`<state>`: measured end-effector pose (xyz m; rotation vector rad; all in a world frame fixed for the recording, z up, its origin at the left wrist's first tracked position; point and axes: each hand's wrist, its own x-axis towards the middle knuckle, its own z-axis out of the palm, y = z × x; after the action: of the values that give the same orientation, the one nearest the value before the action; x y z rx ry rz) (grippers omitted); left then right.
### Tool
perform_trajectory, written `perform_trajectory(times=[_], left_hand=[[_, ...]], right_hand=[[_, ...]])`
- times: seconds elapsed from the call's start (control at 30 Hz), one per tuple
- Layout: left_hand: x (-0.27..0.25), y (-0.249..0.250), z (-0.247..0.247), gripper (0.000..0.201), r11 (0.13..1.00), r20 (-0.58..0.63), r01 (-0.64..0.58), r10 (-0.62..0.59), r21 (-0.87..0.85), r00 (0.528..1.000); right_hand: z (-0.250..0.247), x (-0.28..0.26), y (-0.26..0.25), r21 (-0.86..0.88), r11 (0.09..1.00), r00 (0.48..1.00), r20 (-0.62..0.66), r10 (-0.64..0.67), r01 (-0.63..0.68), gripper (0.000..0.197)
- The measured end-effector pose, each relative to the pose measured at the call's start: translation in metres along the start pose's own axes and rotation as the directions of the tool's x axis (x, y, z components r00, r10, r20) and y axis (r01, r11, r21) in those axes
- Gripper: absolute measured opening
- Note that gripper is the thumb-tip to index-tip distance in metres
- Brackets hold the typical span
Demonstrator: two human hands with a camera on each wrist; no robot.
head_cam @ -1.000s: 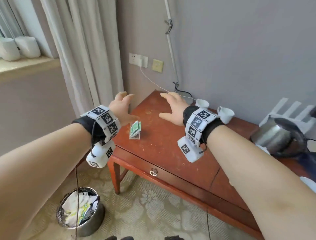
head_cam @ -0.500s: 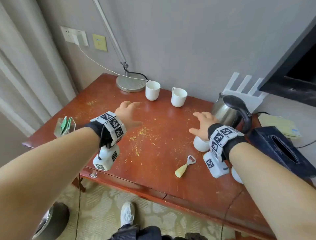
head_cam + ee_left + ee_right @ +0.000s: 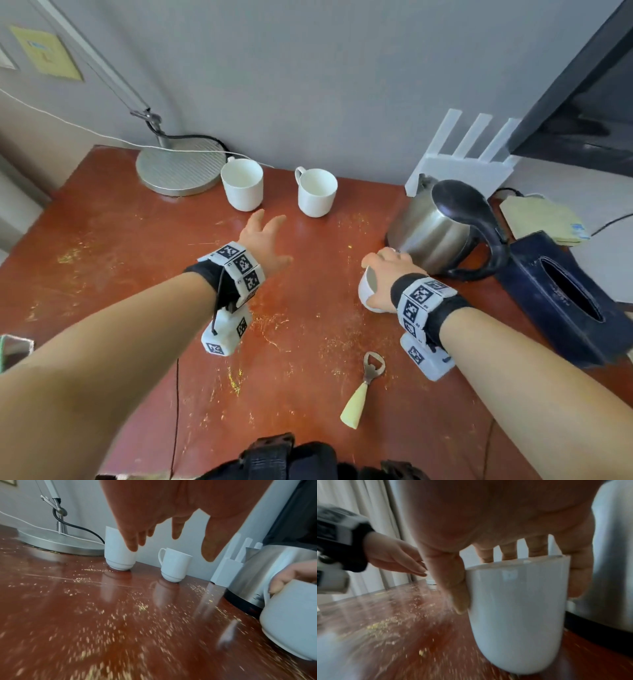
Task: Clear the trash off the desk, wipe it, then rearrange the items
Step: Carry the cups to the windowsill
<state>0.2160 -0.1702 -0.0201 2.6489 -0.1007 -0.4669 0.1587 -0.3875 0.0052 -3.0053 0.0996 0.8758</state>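
The white mug [image 3: 513, 615] stands on the red-brown wooden table [image 3: 120, 257], just beside the steel kettle [image 3: 431, 226] at the right. The right hand [image 3: 387, 274] grips it from above: the thumb presses one side of the wall and the fingers [image 3: 578, 574] curl over the rim and down the far side. Whether its base touches the wood or is just off it cannot be told.

The left hand [image 3: 263, 240] hovers over the middle of the table with its fingers spread and straight, holding nothing, short of two more white mugs [image 3: 242, 183] [image 3: 317, 192] that stand upright near the wall. Yellowish crumbs [image 3: 233, 380] lie scattered across the tabletop.

A bottle opener [image 3: 363, 390] with a cream handle lies near the front edge, apart from the right wrist. The round metal lamp base [image 3: 178, 168] sits at the back left, touching or nearly touching the leftmost mug. A dark tissue box [image 3: 561, 298] is at the far right beyond the kettle, and a white router [image 3: 462, 161] leans by the wall behind it.
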Motion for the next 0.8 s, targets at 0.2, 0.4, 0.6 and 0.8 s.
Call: perform_trajectory(times=[0.2,0.4,0.6,0.8], left_hand=[[0.061,-0.028,-0.038,0.084,0.992,-0.182,0.122,-0.112,0.045,0.977],[0.111,-0.038,-0.062,0.09,0.98,-0.114,0.197,-0.197,-0.016,0.974],[0.131,-0.031,-0.063,0.085,0.976,-0.074,0.218,-0.216,0.017,0.974],[0.123,-0.026,-0.069,0.069,0.974,-0.041,0.197,-0.193,0.109,0.98]], right_hand=[[-0.026,0.037,-0.036,-0.027,0.993,0.993,-0.017,-0.116,0.115,0.061],[-0.022,0.061,-0.044,-0.076,0.989,0.992,0.001,-0.125,0.125,0.06],[-0.019,0.062,-0.038,-0.08,0.985,0.988,-0.011,-0.156,0.155,0.069],[-0.014,0.062,-0.033,-0.001,0.989,0.988,-0.038,-0.147,0.147,0.087]])
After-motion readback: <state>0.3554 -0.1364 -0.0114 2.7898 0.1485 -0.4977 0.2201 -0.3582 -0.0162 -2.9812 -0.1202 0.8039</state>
